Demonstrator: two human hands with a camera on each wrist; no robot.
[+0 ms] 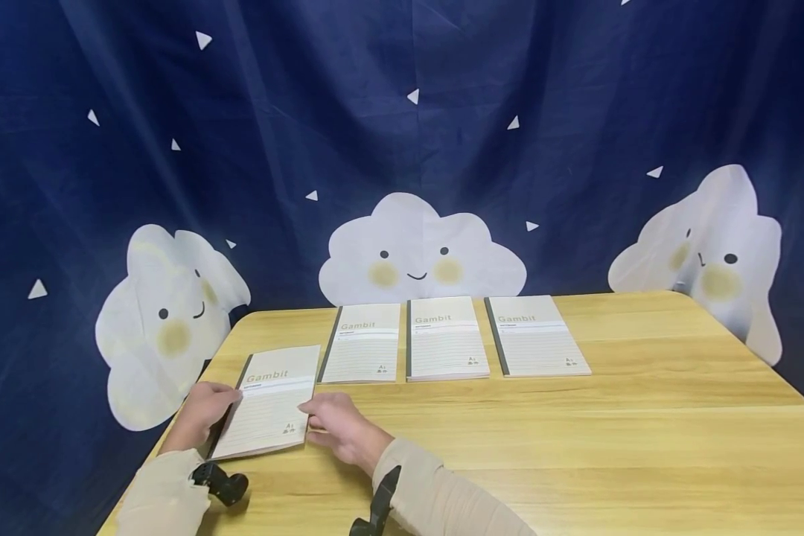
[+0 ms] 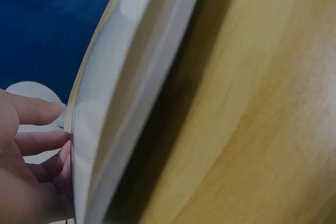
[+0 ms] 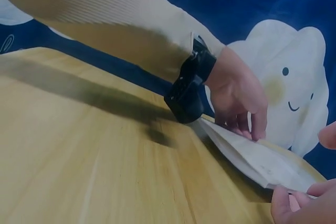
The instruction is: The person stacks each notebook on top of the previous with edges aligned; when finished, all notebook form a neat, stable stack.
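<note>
A pale notebook (image 1: 275,406) with a dark spine and "Gambit" on its cover lies at the left of the table, tilted, its near side raised with a shadow beneath in the left wrist view. My left hand (image 1: 208,408) holds it along the spine, fingertips (image 2: 64,139) at the edge. On the opposite edge, my right hand (image 1: 342,428) pinches the notebook with the thumb over the cover. The right wrist view shows both hands at its two sides, and its pages (image 3: 247,163) slightly parted.
Three matching notebooks stand in a row at the back: one left (image 1: 360,350), one in the middle (image 1: 445,346), one right (image 1: 536,342). The wooden table (image 1: 576,454) reaches a dark blue curtain (image 1: 348,89) with clouds. Black wrist cameras sit on both sleeves.
</note>
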